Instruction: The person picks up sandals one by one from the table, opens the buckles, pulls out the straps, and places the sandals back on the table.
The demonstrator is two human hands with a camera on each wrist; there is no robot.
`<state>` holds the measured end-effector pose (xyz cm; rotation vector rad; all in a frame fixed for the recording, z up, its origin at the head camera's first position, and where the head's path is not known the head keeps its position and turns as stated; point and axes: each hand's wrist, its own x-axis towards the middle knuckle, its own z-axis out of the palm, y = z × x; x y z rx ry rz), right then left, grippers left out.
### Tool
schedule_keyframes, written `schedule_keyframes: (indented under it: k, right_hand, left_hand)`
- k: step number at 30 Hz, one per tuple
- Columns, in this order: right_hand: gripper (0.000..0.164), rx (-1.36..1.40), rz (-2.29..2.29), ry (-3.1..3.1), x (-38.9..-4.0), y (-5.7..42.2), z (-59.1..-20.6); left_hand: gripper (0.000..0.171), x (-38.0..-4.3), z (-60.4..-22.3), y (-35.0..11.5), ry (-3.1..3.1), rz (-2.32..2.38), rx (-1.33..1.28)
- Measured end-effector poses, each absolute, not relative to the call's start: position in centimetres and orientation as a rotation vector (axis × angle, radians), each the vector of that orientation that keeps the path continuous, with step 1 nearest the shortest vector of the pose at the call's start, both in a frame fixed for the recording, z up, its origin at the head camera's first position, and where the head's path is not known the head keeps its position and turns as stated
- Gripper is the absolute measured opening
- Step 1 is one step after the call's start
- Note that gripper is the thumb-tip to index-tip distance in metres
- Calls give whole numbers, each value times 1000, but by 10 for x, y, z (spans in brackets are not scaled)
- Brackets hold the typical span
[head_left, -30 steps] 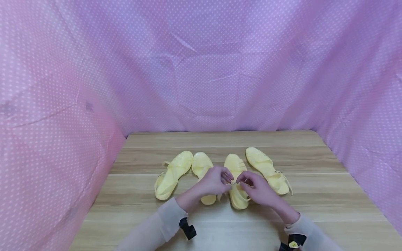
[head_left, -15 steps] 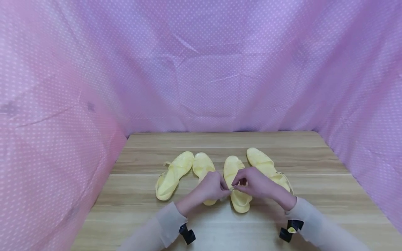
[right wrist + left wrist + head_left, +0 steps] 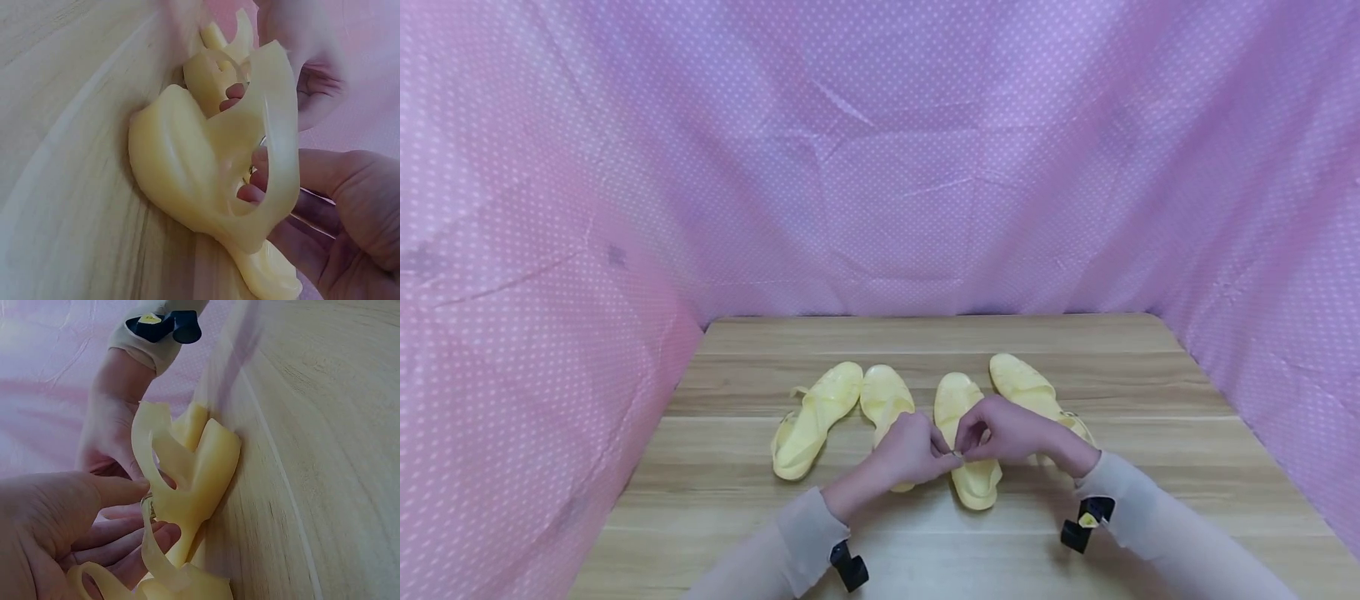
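Observation:
A pale yellow sandal (image 3: 976, 487) lies toe-away on the table between both hands. Over its ankle part, my left hand (image 3: 913, 450) pinches the thin strap beside a small metal buckle (image 3: 149, 505), best seen in the left wrist view. From the other side my right hand (image 3: 1009, 429) pinches the strap at the same spot, fingertips almost meeting those of the left. In the right wrist view the raised heel band (image 3: 281, 131) stands in front of the right fingertips and partly hides them and the buckle.
Left of centre lie two more yellow sandals: an outer one (image 3: 816, 417) and an inner one (image 3: 883, 392), partly behind the left hand. Another sandal (image 3: 1022, 383) slants at the right, its heel partly behind the right wrist. Pink dotted cloth (image 3: 887, 208) surrounds the wooden table (image 3: 760, 533).
A second ago the hands were slightly apart with looser fingers over the sandal. They have closed together on its strap, and the right forearm has swung a little.

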<state>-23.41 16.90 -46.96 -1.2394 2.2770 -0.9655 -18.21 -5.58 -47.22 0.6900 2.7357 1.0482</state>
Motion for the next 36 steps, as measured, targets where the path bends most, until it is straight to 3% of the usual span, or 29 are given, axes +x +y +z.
schedule_keyframes:
  k: [10,18,24,36]
  right_hand:
    - [5,-1228,-1054,2163,-241,173,-481]
    - [24,-1441,-989,2255,-242,170,-492]
    - [21,-1536,-811,2422,-240,163,-492]
    - [6,-1280,-1062,2233,-240,179,-493]
  left_hand:
    - [14,-185,-471,-51,2698,1049,591]
    - [11,-189,-473,-48,2678,1112,626]
    - [12,-193,-474,-51,2708,1087,645]
    - [11,-193,-475,-51,2654,1116,551]
